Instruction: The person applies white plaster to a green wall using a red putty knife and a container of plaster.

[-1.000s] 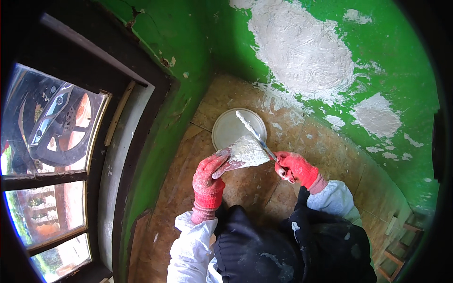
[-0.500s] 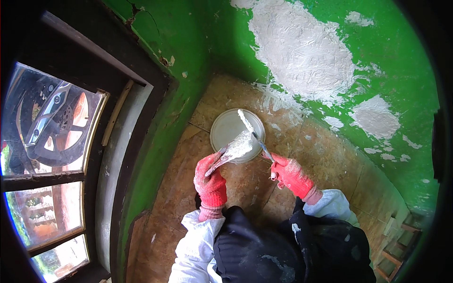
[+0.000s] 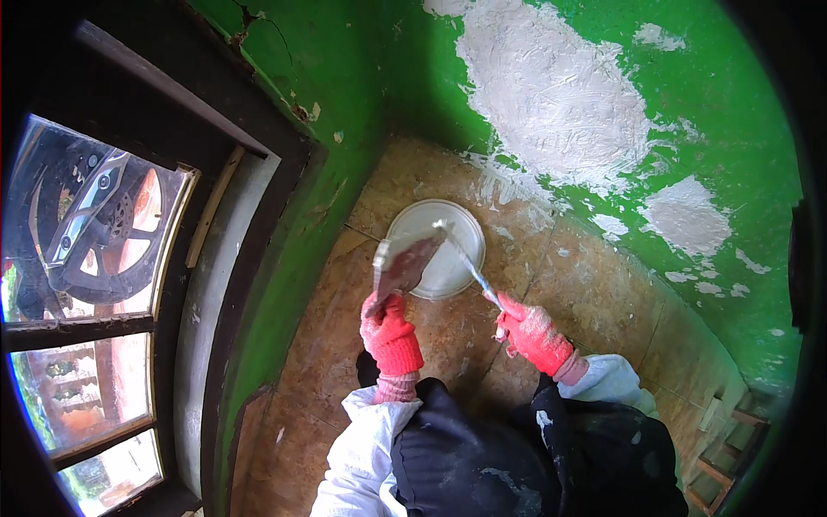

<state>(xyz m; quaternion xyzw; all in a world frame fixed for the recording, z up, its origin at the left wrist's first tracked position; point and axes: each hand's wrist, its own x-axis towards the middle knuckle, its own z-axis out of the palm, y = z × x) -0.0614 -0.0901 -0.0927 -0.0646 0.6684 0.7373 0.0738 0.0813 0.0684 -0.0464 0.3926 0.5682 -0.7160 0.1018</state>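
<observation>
My left hand, in a red knitted glove, is closed round the lower end of a broad putty knife. Its dark reddish blade face is turned up, with white filler along the edge. My right hand, gloved the same way, grips a narrow scraper by its handle. The scraper's white-smeared tip meets, or nearly meets, the far corner of the broad blade. Both tools are held over a round white bucket on the floor, partly hidden behind them.
Ahead and right, a green wall carries large white filler patches. Brown tiles cover the floor. At left is a dark-framed glazed window, with a motorcycle wheel behind the glass. A small wooden frame stands lower right.
My left hand has turned the broad putty knife so its dark face shows instead of the white-coated one. The narrow scraper's tip has come down and toward me, against the blade's corner.
</observation>
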